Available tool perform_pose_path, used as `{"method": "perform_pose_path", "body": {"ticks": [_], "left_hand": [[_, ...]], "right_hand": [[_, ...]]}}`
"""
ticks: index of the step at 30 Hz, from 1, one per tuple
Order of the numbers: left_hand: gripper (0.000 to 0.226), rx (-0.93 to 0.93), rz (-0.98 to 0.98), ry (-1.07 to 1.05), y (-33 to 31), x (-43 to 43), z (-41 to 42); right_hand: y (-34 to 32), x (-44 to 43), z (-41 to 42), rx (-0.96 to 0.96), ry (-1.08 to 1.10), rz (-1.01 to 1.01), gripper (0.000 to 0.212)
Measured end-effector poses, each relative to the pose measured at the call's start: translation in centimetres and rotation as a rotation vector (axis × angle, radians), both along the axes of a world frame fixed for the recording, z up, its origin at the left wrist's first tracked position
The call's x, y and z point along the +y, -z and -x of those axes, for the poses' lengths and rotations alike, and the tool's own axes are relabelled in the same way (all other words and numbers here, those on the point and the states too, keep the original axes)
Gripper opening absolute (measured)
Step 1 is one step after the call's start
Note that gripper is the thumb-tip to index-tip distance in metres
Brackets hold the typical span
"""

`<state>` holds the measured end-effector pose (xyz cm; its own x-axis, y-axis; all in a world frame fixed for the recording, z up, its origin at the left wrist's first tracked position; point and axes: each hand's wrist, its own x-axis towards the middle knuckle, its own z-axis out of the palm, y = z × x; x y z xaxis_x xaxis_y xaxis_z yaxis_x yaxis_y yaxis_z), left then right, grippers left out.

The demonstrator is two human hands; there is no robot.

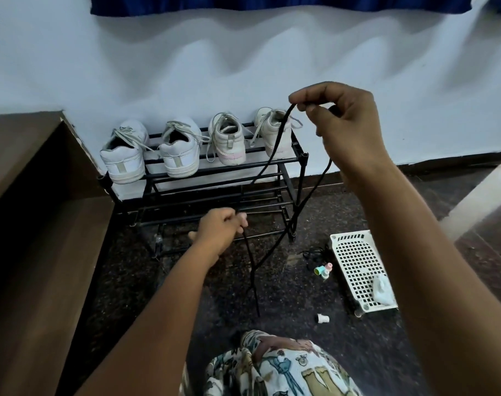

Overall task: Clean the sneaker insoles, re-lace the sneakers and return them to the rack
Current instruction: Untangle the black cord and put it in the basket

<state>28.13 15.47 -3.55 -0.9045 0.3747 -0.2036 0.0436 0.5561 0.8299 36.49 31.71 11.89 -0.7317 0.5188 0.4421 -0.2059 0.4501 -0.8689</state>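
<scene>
Printed knee (275, 367) cropped; left hand (221, 230), right hand (342, 121) pinch lace (256, 295).

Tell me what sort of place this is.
Probably a room in a home: a black metal shoe rack with white sneakers on its top shelf against a painted wall, a blue curtain hem above, and a dark speckled floor.

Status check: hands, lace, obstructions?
Right hand pinches black lace high; left hand grips it low. Lace slack, ends dangling toward floor. Four white sneakers on rack. Basket on floor at right, clear of lace.
</scene>
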Motion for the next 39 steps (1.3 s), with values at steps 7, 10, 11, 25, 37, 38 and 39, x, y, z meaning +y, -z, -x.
{"method": "perform_pose_path", "body": {"ticks": [7, 10, 11, 25, 37, 38, 39], "left_hand": [[0.041, 0.147, -0.346, -0.07, -4.7, -1.5, 0.8], [0.042, 0.115, -0.38, -0.071, -4.4, -2.4, 0.9], [0.042, 0.101, -0.412, -0.049, -4.6, -2.7, 0.9], [0.027, -0.106, -0.246, 0.525, -5.7, -4.1, 0.7], [0.033, -0.318, -0.048, 0.232, 1.0, -10.8, 2.4], [0.033, -0.302, 0.013, 0.21, 1.2, -11.0, 2.5], [0.033, -0.288, 0.079, 0.194, 1.5, -11.1, 2.6]], "right_hand": [[1.9, -2.7, 3.1, -0.146, -0.062, 0.144, 0.03], [2.4, -4.3, 3.8, -0.149, -0.051, 0.159, 0.024], [2.6, -4.6, 3.7, -0.182, -0.058, 0.121, 0.021], [6.9, -7.6, 2.6, -0.388, -0.27, 0.533, 0.029], [3.0, -3.5, 1.9, -0.045, -0.032, 0.688, 0.022], [2.9, -3.4, 1.8, -0.041, -0.042, 0.688, 0.022], [2.9, -3.3, 1.8, -0.033, -0.055, 0.691, 0.021]]}}
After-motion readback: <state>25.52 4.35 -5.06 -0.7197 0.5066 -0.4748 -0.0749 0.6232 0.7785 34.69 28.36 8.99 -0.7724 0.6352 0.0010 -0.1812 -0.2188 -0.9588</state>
